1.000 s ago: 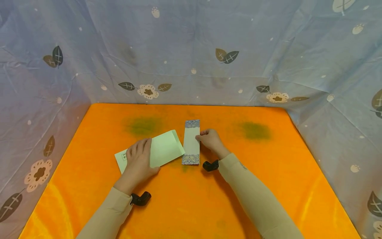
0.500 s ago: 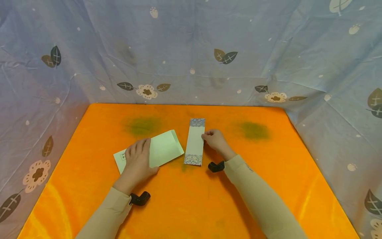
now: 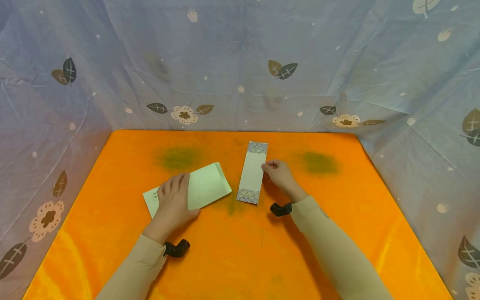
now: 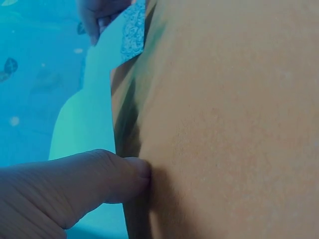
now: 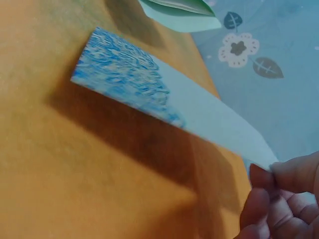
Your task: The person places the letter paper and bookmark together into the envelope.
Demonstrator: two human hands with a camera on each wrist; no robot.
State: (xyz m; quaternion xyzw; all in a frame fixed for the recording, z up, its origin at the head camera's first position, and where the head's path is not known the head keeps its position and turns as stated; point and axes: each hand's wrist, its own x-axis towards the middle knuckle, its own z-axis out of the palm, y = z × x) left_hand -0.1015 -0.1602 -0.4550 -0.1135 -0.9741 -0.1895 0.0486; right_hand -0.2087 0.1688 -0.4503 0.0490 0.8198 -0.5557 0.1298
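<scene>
I have both hands in view over an orange tabletop (image 3: 225,262). My left hand (image 3: 172,204) lies across a pale green envelope (image 3: 208,185), its fingers clamped on it, the thumb at the near edge and the other fingers reaching over to the far side. The envelope slants on the left of centre, with a small printed box (image 3: 155,196) near its outer end; from the right wrist I see its other end gaping slightly.

My right hand (image 3: 280,177) has thumb and fingers pinched together on the right long edge of a card (image 3: 252,173). That card is a narrow white strip with a blue lacy pattern at each end. It leans a little to the right, just beside the envelope and apart from it in the head view, and the right wrist shows its patterned near end lifted above its shadow.

Each wrist carries a black camera, left (image 3: 177,248) and right (image 3: 281,209), at the cuff of a beige sleeve. Around the tabletop I see grey-blue cloth (image 3: 225,50) printed with leaves and flowers.
</scene>
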